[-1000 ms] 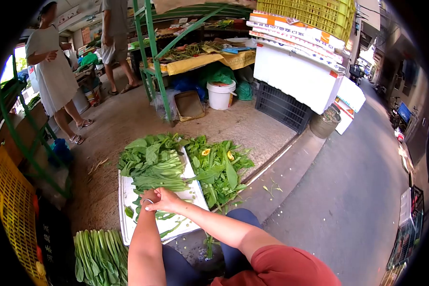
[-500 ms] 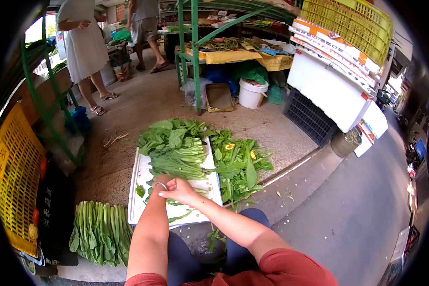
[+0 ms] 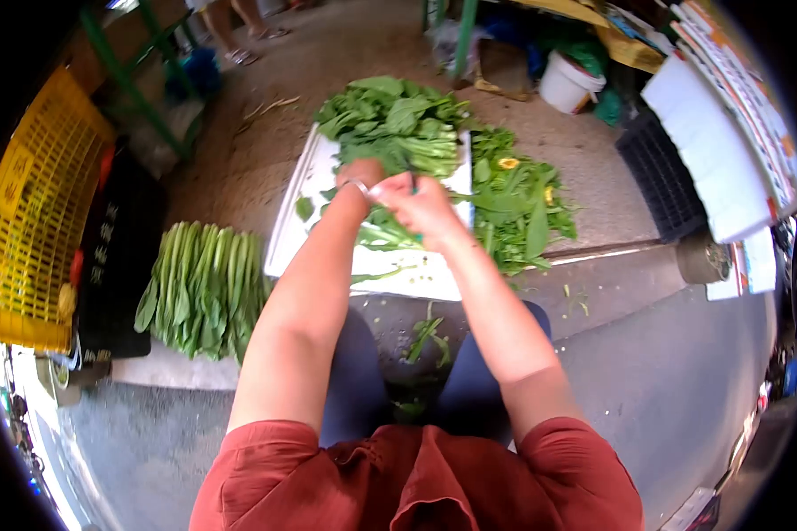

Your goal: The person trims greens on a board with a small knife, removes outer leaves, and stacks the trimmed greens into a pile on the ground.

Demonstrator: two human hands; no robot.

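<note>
My left hand (image 3: 363, 172), blurred, reaches over leafy green vegetables (image 3: 390, 119) piled on a white board (image 3: 283, 234). Its fingers are hidden, and a pale bracelet (image 3: 355, 184) circles that wrist. Just to the right, my right hand (image 3: 419, 208) is closed, its thumb and finger pinched close to the left hand. A thin dark object shows at its fingers, too blurred to name. Loose stems (image 3: 385, 232) and small cut bits lie on the board below both hands. Against its right side rests a heap of loose leaves (image 3: 522, 199) with yellow pieces.
Long-stemmed greens (image 3: 205, 288) stand bunched at the left, beside a yellow crate (image 3: 40, 212). At the right are a white bucket (image 3: 568, 82), a black crate (image 3: 662, 173) and stacked white boxes (image 3: 713, 142). Another person's legs (image 3: 226, 31) show at the upper left.
The view has tilted downward, so the board appears higher. My right hand has turned and shifted slightly off the left wrist, and a thin dark object now shows at it.
</note>
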